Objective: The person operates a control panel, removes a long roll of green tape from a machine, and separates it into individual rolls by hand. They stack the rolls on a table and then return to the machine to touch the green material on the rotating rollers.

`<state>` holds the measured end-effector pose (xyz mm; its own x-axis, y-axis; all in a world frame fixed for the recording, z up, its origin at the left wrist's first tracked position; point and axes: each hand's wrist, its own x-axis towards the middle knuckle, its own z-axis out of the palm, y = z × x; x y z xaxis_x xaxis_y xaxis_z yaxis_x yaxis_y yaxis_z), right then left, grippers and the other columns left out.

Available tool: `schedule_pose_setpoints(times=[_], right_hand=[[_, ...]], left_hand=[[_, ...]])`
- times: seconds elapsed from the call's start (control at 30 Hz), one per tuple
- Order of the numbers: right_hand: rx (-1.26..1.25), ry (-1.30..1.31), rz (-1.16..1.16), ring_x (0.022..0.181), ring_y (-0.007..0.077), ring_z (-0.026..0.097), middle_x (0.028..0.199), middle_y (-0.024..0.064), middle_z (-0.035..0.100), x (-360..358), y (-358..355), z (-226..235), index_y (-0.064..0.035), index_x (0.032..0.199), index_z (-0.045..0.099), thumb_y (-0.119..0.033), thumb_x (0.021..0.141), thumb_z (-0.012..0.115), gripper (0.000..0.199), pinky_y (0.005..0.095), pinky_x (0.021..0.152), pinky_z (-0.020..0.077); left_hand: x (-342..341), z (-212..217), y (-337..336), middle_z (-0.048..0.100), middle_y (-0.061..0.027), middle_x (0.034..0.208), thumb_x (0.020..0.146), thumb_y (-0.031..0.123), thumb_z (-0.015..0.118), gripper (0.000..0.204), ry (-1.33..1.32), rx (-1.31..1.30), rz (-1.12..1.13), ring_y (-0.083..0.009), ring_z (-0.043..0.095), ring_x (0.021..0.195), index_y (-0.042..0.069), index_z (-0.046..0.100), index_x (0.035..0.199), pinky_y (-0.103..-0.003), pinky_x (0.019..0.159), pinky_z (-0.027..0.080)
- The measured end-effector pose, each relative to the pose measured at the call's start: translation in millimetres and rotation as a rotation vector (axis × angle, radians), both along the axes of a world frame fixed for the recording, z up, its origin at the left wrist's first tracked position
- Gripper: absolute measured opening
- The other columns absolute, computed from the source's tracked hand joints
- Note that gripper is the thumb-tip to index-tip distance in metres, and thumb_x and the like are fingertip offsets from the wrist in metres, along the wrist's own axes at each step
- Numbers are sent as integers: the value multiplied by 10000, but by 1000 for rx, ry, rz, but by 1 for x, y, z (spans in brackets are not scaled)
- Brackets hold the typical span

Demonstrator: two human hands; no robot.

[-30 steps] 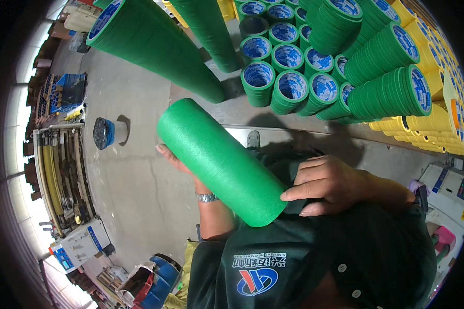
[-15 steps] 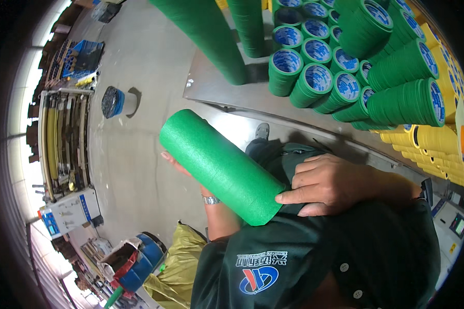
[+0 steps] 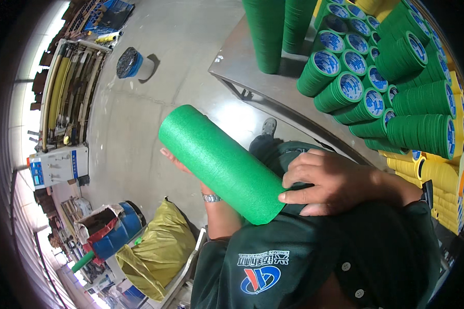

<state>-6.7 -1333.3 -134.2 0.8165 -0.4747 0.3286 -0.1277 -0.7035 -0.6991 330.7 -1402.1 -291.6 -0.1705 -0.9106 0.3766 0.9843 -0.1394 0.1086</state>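
- Because the green cylindrical roll [image 3: 221, 164] slants across the person's front, its near end against or just beside the dark green shirt [image 3: 299, 247], the torso probably helps steady it.
- Under the roll's left side, the left hand [image 3: 174, 159] seems to bear the weight; it is mostly hidden, so how far it closes I cannot tell.
- Loosely curled, fingers parted, the right hand [image 3: 319, 180] grips nothing visible; its index fingertip meets the roll's near end, perhaps to check sliding.
- On the metal table [image 3: 237, 56], green tape rolls [image 3: 326, 77] stand in close-packed columns, likely for mutual support.
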Motion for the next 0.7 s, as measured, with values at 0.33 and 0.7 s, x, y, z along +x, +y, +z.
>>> schedule_pose_setpoints(times=[0.33, 0.7], right_hand=[[37, -7, 28, 1148, 372, 656, 1348, 166, 654, -3, 4, 1, -78, 1183, 746, -231, 744, 850, 476, 490, 904, 546], [79, -66, -7, 1039, 343, 669, 1195, 156, 662, -1, -6, 2, -1, 1335, 641, -246, 724, 875, 700, 460, 878, 540]], left_hand=[[1, 2, 0, 603, -135, 1392, 1062, 587, 447, 565, -12, -28, 23, -276, 565, 1265, 110, 583, 1331, -547, 1156, 389], [-10, 4, -4, 616, -119, 1365, 1075, 584, 411, 538, 15, -32, 25, -260, 566, 1250, 128, 604, 1286, -552, 1171, 365]])
